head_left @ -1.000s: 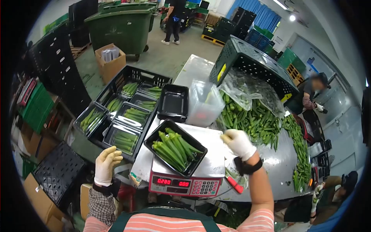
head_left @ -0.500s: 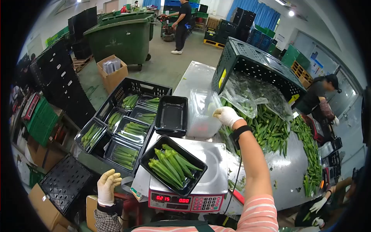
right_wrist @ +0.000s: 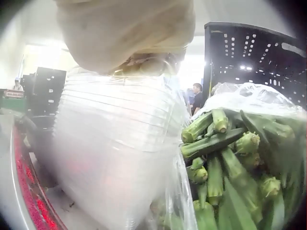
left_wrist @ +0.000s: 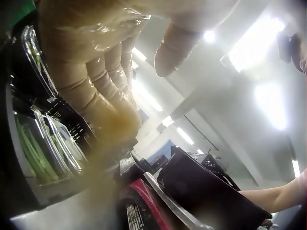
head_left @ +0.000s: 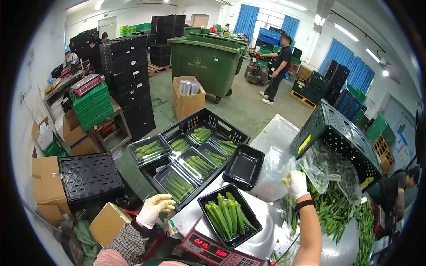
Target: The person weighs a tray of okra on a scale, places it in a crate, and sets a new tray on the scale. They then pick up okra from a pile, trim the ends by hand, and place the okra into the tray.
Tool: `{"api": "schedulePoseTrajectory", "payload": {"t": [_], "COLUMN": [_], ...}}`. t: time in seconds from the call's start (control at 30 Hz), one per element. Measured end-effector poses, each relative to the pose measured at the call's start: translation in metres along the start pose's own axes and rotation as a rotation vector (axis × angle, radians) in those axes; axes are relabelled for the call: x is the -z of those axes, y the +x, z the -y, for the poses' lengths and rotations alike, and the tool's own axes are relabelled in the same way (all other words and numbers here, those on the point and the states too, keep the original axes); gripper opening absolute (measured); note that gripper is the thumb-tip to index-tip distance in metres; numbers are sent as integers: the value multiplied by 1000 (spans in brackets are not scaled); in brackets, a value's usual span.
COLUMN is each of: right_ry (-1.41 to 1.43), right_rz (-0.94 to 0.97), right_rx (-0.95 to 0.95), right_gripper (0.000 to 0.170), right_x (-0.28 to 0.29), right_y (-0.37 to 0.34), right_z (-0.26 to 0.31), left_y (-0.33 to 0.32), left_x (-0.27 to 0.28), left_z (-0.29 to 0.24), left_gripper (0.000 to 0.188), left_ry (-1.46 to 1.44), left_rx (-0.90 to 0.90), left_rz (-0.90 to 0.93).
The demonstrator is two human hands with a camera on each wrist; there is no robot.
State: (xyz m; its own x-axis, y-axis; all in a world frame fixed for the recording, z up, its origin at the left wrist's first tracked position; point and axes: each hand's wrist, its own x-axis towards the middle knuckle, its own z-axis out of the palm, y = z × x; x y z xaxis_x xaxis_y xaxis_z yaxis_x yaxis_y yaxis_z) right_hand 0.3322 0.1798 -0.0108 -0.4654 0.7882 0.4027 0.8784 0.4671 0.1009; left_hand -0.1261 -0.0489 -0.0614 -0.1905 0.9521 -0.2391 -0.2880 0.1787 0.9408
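In the head view, my gloved left hand (head_left: 155, 210) hangs beside the scale (head_left: 213, 248), fingers loosely bent and holding nothing; its bent fingers also fill the upper part of the left wrist view. A black tray of okra (head_left: 228, 217) rests on the scale's metal plate. Beyond it, my gloved right hand (head_left: 296, 184) is at the near right edge of a stack of clear lids (head_left: 273, 177). The right wrist view has its curled fingers over the top edge of the lids (right_wrist: 112, 139), where they grip the plastic; the fingertips are partly hidden. An empty black tray (head_left: 244, 166) stands left of the lids.
A black crate (head_left: 239, 134) at the left holds several covered okra packs. Loose okra (head_left: 330, 208) spills from a tipped crate (head_left: 339, 128) on the right. A carton (head_left: 188, 104) and a green bin (head_left: 204, 64) stand beyond; a person (head_left: 282, 62) is near a pallet truck.
The head view has swung left. My right hand moved from over the scale's right side to the lids; my left hand stayed beside the scale. The reading fell from 0.280 to 0.215.
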Motion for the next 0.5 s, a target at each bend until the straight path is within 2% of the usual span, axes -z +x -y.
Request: {"api": "schedulePoseTrajectory", "payload": {"t": [0.07,0.13,0.2,0.23,0.27,0.33,0.4,0.43,0.47,0.5], "right_ry": [-30,-66,235,547,845,1448,1851,1881,1911,2010], "right_rz": [-34,-120,-588,-574,-559,-445,-240,-161,-83,-19], "right_rx": [30,-24,-134,-261,-407,-520,-454,-476,-493,-617], "right_gripper": [27,20,17,15,14,18,21,24,26,26], "right_x": [11,8,25,51,78,103,110,113,116,117], "right_y": [5,7,10,10,8,-3,-19,-27,-36,-44], "right_z": [-1,-20,-12,14,46,90,128,149,167,182], "left_y": [0,1,6,6,11,23,34,39,43,44], "left_x": [0,0,-2,-11,-18,-37,-64,-73,-84,-89], "left_z": [3,4,-2,-14,-25,-45,-66,-79,-87,-98], "left_gripper": [30,31,32,33,33,40,59,65,60,57], "left_ry": [-12,-24,-31,-89,22,83,119,77,-31,-17], "left_rx": [9,-16,-19,-34,-78,-241,-432,-467,-451,-357], "left_rz": [13,76,95,94,91,188,243,343,416,522]}}
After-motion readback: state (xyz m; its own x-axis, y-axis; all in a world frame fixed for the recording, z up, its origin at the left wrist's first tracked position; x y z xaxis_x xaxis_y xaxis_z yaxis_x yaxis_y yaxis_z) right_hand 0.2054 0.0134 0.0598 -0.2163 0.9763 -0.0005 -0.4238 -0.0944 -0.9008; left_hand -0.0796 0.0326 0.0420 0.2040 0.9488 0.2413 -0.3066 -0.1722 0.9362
